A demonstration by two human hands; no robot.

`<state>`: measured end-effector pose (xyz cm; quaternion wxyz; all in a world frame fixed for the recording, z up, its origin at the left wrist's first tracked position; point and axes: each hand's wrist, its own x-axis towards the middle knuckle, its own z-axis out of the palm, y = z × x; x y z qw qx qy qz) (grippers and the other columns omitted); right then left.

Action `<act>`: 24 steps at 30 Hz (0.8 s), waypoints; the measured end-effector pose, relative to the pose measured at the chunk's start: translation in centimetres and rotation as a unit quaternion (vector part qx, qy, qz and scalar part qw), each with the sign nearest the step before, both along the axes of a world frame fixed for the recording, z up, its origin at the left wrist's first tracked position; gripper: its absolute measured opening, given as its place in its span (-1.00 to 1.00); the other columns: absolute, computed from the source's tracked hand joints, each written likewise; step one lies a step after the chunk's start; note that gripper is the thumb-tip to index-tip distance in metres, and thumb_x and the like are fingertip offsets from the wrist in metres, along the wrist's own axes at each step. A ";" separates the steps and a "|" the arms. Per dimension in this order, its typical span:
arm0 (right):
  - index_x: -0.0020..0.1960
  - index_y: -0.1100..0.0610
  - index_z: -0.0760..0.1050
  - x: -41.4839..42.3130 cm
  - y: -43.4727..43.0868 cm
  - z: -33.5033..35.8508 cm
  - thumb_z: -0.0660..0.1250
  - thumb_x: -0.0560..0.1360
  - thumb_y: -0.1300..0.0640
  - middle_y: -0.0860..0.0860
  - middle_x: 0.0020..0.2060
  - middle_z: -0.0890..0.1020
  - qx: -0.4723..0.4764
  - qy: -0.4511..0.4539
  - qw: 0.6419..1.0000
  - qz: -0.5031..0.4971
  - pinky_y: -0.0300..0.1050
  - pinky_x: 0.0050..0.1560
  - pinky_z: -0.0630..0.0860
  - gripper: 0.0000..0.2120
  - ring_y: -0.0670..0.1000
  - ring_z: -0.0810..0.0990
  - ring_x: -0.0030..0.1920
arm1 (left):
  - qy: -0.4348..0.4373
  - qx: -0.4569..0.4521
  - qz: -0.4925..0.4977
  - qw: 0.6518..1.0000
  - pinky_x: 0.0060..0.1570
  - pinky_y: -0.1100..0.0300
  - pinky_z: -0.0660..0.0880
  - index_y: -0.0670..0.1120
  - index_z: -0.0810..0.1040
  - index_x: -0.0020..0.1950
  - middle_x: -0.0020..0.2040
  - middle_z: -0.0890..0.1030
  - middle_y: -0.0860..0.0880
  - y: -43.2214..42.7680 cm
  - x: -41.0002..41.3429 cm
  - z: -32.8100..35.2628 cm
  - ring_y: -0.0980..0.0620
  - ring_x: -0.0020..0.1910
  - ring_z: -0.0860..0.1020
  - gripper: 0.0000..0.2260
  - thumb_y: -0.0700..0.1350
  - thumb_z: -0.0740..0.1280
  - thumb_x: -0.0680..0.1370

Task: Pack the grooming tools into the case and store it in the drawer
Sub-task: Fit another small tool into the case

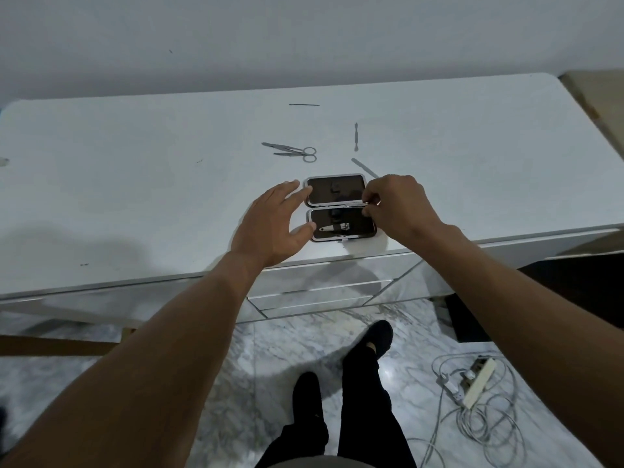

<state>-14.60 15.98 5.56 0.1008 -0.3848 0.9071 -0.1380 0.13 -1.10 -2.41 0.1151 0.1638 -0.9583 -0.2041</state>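
A black grooming case (324, 194) with a silver rim lies open flat near the front edge of the white dresser top (135, 184). A nail clipper (337, 227) sits in its near half. My left hand (273, 224) rests against the case's left side, fingers spread. My right hand (396, 207) pinches a thin metal tool (354, 205) over the hinge between the two halves. Scissors (299, 153) with a flat tool beside them, a cuticle pusher (356, 136), a nail file (364, 167) and a thin stick (304, 105) lie loose behind the case.
Drawer fronts (320, 288) sit below the dresser's front edge, all closed. On the marble floor at the right lie a power strip with tangled cables (472, 393). My legs and feet (358, 383) stand before the dresser. A wall runs behind.
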 end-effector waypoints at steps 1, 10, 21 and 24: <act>0.04 0.17 0.63 0.0 0.0 0.0 0.41 0.47 0.21 0.13 0.00 0.68 0.003 0.007 1.000 0.006 -0.16 -0.06 0.35 -0.84 0.16 0.59 0.07 | 0.000 0.000 0.000 1.000 0.44 0.02 0.25 0.01 0.34 0.51 0.50 0.36 -0.05 0.0 0.0 0.0 -0.03 0.49 0.28 -0.42 0.16 0.25 0.51; -0.11 0.26 0.64 0.6 -0.7 -0.3 0.25 0.41 0.35 0.20 -0.19 0.65 0.021 0.036 0.998 0.048 -0.16 -0.21 0.29 -0.81 0.25 0.58 -0.09 | -0.002 -0.001 0.003 1.000 0.44 0.02 0.26 0.02 0.33 0.51 0.49 0.36 -0.05 0.0 0.0 0.0 -0.03 0.48 0.28 -0.42 0.15 0.25 0.51; 0.00 0.16 0.67 0.6 -1.0 -0.3 0.33 0.48 0.24 0.12 -0.06 0.70 0.001 -0.008 0.997 0.071 -0.18 -0.09 0.35 -0.84 0.15 0.61 -0.02 | -0.005 -0.003 0.006 1.000 0.44 0.02 0.26 0.04 0.32 0.51 0.50 0.36 -0.04 0.0 -0.1 0.0 -0.01 0.49 0.27 -0.41 0.16 0.25 0.51; -0.02 0.16 0.67 0.8 -1.2 -0.6 0.33 0.48 0.24 0.12 -0.08 0.71 -0.003 -0.016 0.997 0.073 -0.16 -0.11 0.38 -0.84 0.16 0.61 -0.05 | -0.003 0.000 0.005 1.000 0.44 0.01 0.28 0.04 0.32 0.51 0.49 0.36 -0.04 0.0 -0.1 0.0 -0.01 0.49 0.28 -0.42 0.16 0.25 0.50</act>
